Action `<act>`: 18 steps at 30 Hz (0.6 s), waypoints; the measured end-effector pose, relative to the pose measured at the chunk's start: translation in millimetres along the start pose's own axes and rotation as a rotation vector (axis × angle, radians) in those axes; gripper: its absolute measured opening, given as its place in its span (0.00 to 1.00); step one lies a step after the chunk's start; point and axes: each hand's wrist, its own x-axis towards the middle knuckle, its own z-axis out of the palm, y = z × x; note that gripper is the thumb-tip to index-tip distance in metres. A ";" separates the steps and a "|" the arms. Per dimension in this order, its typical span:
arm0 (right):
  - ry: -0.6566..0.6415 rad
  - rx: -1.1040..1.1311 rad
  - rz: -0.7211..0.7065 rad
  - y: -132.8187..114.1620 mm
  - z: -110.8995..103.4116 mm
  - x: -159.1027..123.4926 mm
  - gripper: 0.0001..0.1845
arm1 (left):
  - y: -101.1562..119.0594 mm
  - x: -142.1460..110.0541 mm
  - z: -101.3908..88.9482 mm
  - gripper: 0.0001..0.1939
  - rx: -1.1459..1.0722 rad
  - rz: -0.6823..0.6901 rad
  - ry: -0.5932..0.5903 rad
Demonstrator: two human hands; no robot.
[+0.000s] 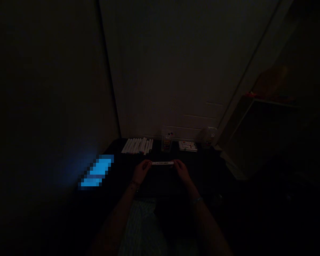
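Forearms: our two forearms (160,220) reach forward over a striped cloth (141,227), a bracelet (134,184) on the left wrist and a pale band (196,200) on the right.
Held: a white marker (162,163) lies crosswise between our hands, apparently just above the dark table (205,170), its printed label facing up.
Left hand: left hand (142,171) at the marker's left end.
Right hand: right hand (181,171) at its right end.
Grip: both hands pressed together on the ends, pinching the marker, which seems to keep the barrel level; the dimness hides each finger's placing.
Beyond: more white markers (137,145) lie side by side, probably kept parallel for easy reach, beside a clear jar (166,143), a printed box (188,145) and a clear container (208,137).
Left: a pixelated blue glow (96,171), too blurred to name.
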 end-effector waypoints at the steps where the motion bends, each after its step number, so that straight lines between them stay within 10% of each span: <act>1: -0.004 -0.003 0.002 -0.7 -0.2 -0.3 0.19 | 0.1 -0.1 -0.1 0.18 -0.004 -0.006 -0.001; 18: -0.005 0.000 0.003 -1.8 -1.0 -0.1 0.20 | -2.3 1.1 1.9 0.19 0.005 -0.012 0.019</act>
